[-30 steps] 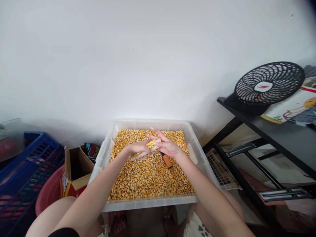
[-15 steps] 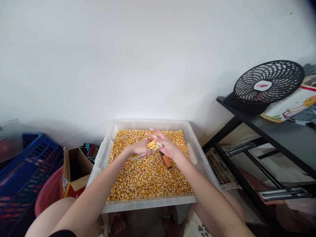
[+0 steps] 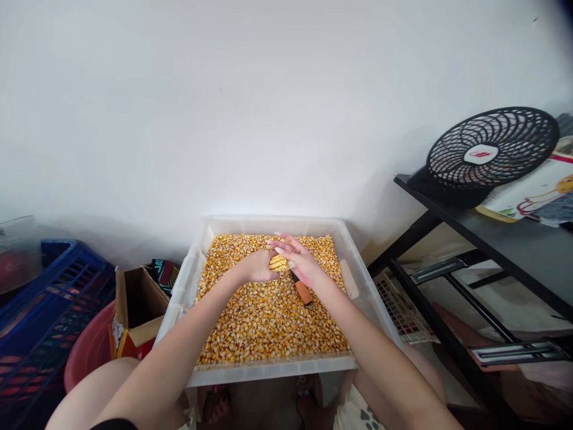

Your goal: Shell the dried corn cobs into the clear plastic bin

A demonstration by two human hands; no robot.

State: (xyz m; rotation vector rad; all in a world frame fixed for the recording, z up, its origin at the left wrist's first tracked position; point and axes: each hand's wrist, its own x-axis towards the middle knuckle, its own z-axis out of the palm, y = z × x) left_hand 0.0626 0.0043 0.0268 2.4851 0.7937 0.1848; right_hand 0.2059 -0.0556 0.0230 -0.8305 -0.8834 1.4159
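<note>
Both hands are working over the middle of a clear plastic tub (image 3: 192,272), which is full of loose yellow kernels (image 3: 268,322). The left hand (image 3: 256,267) is closing around a corn cob (image 3: 278,263) from the 9 o'clock side, so most of the cob is hidden and only its yellow end is showing. The right hand (image 3: 301,263) is meeting it from 3 o'clock, with the palm against that end and the fingers half spread, not fully wrapping it.

To do this step well, I think the left hand should be keeping a firm hold on the cob while the right thumb is pushing the rows sideways, 1 row at a time. The cob should be staying low and over the center of the tub, so that the grains are falling inside and not over the rim.

A tool with an orange handle (image 3: 302,292) is lying on the kernels just beside the right wrist, at about 5 o'clock from the cob. Its other end is hidden under the hand, so I cannot tell whether it is sharp; the wrist should be avoiding it.

A cardboard box (image 3: 134,310) is standing at 9 o'clock from the tub.
</note>
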